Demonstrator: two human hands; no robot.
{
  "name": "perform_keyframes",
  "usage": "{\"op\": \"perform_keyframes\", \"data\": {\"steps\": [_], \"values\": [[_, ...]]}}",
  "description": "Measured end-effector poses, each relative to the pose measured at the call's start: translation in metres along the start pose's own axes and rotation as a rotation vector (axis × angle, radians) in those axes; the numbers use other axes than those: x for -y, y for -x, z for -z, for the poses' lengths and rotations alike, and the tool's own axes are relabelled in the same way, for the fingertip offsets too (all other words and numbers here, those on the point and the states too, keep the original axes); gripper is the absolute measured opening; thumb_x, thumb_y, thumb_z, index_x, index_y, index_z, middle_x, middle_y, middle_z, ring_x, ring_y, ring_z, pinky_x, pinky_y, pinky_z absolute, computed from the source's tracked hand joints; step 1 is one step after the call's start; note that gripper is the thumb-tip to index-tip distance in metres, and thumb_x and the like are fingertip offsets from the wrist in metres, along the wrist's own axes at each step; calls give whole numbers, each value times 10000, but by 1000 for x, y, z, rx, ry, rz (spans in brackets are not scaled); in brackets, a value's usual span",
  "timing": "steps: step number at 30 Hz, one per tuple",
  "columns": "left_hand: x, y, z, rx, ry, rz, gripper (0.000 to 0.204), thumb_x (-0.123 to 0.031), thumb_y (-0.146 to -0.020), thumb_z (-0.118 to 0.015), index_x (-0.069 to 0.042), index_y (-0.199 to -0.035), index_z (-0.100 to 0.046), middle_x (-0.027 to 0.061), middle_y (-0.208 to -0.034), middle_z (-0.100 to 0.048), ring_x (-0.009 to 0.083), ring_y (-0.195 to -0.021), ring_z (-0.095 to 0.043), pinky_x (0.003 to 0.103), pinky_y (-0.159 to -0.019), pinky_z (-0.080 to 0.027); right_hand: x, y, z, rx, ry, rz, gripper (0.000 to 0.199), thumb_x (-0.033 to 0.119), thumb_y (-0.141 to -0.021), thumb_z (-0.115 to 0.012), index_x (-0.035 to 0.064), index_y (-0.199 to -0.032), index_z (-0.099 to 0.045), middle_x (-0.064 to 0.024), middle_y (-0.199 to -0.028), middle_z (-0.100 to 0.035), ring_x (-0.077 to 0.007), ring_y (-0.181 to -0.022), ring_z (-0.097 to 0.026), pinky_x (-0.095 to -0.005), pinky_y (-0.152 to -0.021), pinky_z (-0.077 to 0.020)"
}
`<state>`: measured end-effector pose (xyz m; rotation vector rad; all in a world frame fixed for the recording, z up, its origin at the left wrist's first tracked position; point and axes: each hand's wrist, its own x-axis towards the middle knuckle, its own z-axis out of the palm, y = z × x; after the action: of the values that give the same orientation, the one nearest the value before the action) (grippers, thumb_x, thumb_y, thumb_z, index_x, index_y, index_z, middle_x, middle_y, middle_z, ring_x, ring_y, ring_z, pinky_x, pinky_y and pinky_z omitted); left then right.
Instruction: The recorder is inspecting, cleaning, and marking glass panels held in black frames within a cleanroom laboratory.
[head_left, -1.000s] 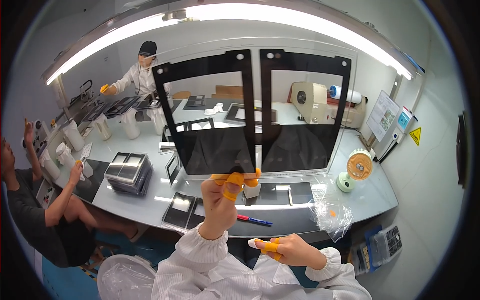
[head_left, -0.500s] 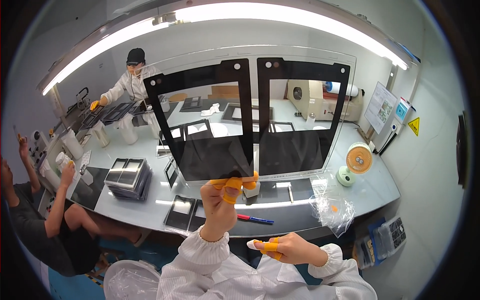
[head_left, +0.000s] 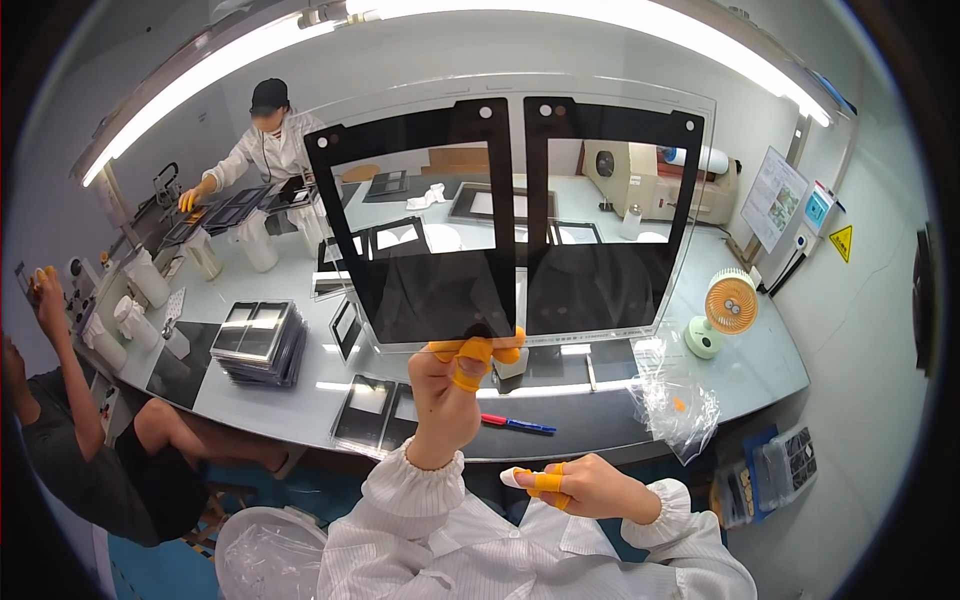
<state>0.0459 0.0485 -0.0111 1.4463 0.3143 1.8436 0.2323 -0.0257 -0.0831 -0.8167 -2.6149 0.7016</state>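
Observation:
My left hand, in orange finger cots, pinches the lower edge of a large clear sheet and holds it upright above the bench. Two black window-frame shapes lie side by side on the sheet, each with a see-through opening and a dark lower panel. Lower and to the right, in front of my chest, my right hand is closed, with orange cots on its fingers. A small white piece shows at its fingertips; whether it is a cloth or a finger cover I cannot make out.
On the bench are a stack of framed panels, a red-and-blue pen, crumpled clear plastic, a small fan and a roller machine. A lined bin stands at lower left. Two other people work on the left.
The view has tilted slightly, and the clear sheet sits a little higher and further right, still in my left hand. At the left, the seated person's lower hand has left the white bottle.

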Motion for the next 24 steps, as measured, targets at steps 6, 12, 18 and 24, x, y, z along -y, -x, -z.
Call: {"op": "perform_keyframes", "data": {"steps": [6,12,18,24], "values": [[4,4,4,3,32,171,210,-285,-782,-525,-118,-847,-415,16,-879,-524,113,-817,-498,287,-866,-357,-5,-1,1,-25,4,-25,495,112,-780,-563,213,-1230,-383,-34,-634,-508,-138,-484,-492,-198,-445,-422],[22,12,15,-49,-41,191,222,-292,-781,-523,-122,-852,-401,16,-873,-519,115,-812,-501,280,-869,-355,-13,0,0,-40,-5,-42,466,112,-777,-568,202,-1208,-414,-37,-641,-518,-139,-493,-501,-192,-452,-436],[19,8,11,-21,-92,190,222,-304,-788,-507,-100,-844,-442,34,-830,-550,135,-773,-539,270,-831,-391,-13,-2,1,-36,-5,-75,418,117,-777,-569,176,-1174,-452,-35,-657,-532,-143,-501,-514,-197,-469,-441],[19,7,11,-20,-70,146,289,-311,-781,-526,-41,-882,-549,56,-829,-600,141,-740,-577,254,-759,-437,-13,-5,0,-57,-31,-70,411,70,-753,-583,166,-1141,-487,-44,-662,-543,-159,-497,-519,-212,-476,-446]]}}
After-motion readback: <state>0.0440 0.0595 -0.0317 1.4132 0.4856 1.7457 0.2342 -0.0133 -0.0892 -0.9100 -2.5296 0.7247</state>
